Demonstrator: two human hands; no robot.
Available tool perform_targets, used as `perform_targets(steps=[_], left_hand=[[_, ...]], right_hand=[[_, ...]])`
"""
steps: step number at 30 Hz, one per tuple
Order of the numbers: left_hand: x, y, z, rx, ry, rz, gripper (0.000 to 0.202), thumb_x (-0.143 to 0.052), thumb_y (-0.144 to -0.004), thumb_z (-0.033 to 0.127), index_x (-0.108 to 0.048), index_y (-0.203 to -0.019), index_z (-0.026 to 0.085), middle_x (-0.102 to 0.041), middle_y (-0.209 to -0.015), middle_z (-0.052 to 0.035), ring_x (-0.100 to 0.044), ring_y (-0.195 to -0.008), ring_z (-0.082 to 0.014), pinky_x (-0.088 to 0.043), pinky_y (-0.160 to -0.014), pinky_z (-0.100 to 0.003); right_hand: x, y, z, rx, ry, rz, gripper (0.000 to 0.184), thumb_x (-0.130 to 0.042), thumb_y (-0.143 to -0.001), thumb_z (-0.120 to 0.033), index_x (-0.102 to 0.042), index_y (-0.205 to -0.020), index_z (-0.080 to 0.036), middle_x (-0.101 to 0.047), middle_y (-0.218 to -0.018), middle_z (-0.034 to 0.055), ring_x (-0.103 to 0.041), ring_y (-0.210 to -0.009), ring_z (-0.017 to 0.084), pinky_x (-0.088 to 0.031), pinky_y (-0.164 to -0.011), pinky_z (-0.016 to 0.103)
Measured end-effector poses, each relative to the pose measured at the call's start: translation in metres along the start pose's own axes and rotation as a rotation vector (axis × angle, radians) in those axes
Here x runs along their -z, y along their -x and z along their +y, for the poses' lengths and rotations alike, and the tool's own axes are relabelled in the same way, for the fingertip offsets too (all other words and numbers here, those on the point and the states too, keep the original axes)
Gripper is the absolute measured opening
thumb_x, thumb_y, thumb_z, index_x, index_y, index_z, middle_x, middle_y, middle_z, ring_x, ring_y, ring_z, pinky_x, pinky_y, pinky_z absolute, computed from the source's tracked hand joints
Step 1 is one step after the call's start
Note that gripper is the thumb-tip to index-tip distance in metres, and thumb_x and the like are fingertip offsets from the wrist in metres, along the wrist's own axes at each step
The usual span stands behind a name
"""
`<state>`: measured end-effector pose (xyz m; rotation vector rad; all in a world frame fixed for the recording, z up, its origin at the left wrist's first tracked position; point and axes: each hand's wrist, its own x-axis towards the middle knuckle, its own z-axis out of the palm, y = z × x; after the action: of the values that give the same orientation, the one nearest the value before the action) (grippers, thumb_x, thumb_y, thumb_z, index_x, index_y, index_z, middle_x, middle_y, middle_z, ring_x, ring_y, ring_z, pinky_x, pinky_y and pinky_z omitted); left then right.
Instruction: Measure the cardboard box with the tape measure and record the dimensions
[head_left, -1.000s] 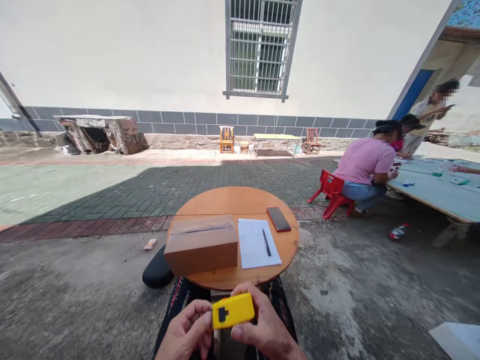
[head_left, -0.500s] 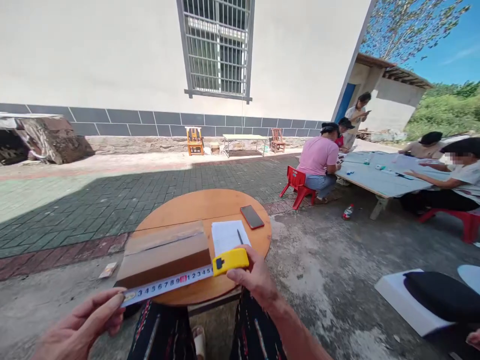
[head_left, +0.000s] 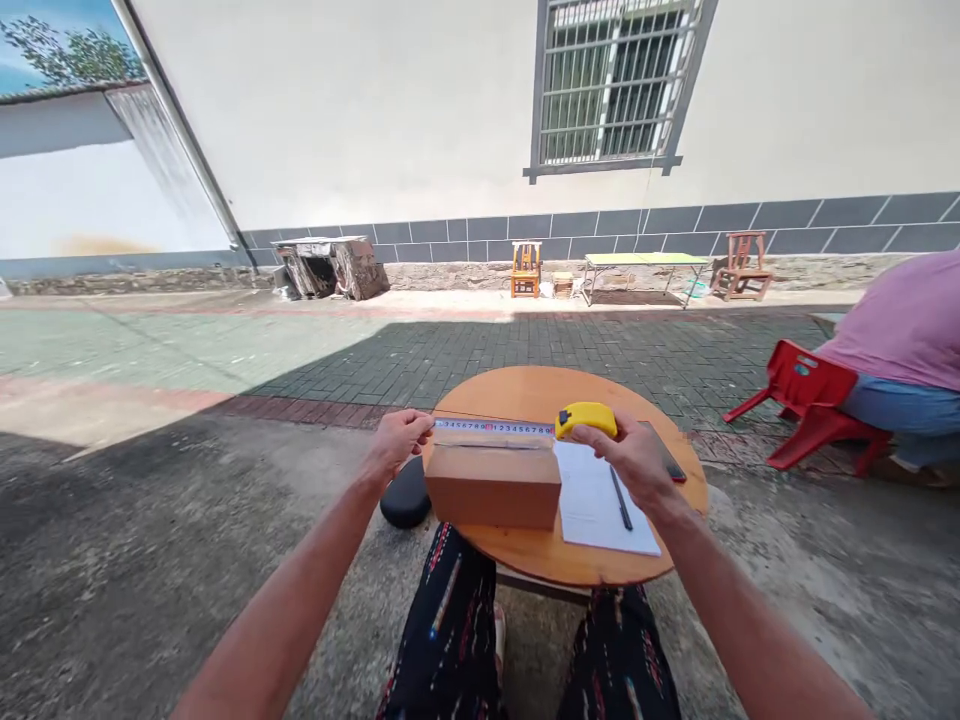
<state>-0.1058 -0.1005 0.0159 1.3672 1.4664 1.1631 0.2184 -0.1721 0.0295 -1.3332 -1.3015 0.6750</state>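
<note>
My right hand (head_left: 626,455) grips the yellow case of a tape measure (head_left: 586,420) above the right part of a round wooden table (head_left: 525,560). From the case the white blade runs left to my left hand (head_left: 401,440), which pinches its end. The stretched blade passes along the far top side of a closed brown cardboard box (head_left: 491,495); whether it touches the box I cannot tell. Just right of the box lie white paper sheets (head_left: 592,500) with a dark pen (head_left: 621,500) on them. A phone (head_left: 664,455) is partly hidden behind my right hand.
A black round seat (head_left: 406,495) stands left of the table. To the right, a person in a pink top (head_left: 911,320) sits on a red chair (head_left: 814,400). By the far wall are wooden chairs (head_left: 526,268) and a low folding table (head_left: 645,260).
My view has turned left. Both hands have moved forward with the tape measure, from the near side of the box to its far top side, and more blade is out.
</note>
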Motion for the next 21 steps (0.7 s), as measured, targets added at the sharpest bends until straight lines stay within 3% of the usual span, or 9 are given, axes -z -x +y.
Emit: perform_targets(steps=[4,8,16,21], left_hand=[[-0.003,-0.008,-0.011,0.077,-0.134,-0.025,0.023,-0.063,-0.091,0.035,-0.063,-0.089,0.013,-0.063,-0.079,-0.0003,-0.059,-0.063,-0.0105,-0.050,-0.056,-0.024],[-0.007,-0.010,-0.016,0.105,-0.223,-0.030,0.024,-0.060,-0.094,0.035,-0.062,-0.104,0.014,-0.065,-0.095,-0.0036,-0.063,-0.075,-0.0135,-0.056,-0.066,-0.029],[-0.009,-0.013,-0.016,0.090,-0.305,-0.006,0.022,-0.061,-0.094,0.033,-0.061,-0.086,0.013,-0.059,-0.073,0.0028,-0.053,-0.056,-0.0075,-0.046,-0.050,-0.020],[-0.010,-0.016,-0.013,0.073,-0.325,-0.007,0.022,-0.064,-0.088,0.027,-0.058,-0.071,0.014,-0.051,-0.057,0.0067,-0.047,-0.046,-0.0064,-0.041,-0.043,-0.018]], right_hand=[[-0.005,-0.010,0.008,-0.032,0.003,-0.049,0.042,-0.076,-0.068,-0.051,-0.067,-0.088,-0.016,-0.065,-0.075,0.0015,-0.052,-0.063,0.015,-0.042,-0.056,0.027],[-0.002,-0.016,0.020,-0.078,0.038,-0.069,0.041,-0.074,-0.069,-0.051,-0.066,-0.089,-0.016,-0.064,-0.076,0.0015,-0.052,-0.063,0.015,-0.042,-0.056,0.027],[0.009,-0.030,0.032,-0.099,0.045,-0.095,0.043,-0.075,-0.069,-0.051,-0.068,-0.095,-0.017,-0.067,-0.079,0.0020,-0.056,-0.067,0.016,-0.041,-0.056,0.026],[0.014,-0.036,0.040,-0.110,0.037,-0.111,0.039,-0.075,-0.070,-0.049,-0.069,-0.090,-0.016,-0.066,-0.074,0.0013,-0.054,-0.063,0.014,-0.041,-0.054,0.025]])
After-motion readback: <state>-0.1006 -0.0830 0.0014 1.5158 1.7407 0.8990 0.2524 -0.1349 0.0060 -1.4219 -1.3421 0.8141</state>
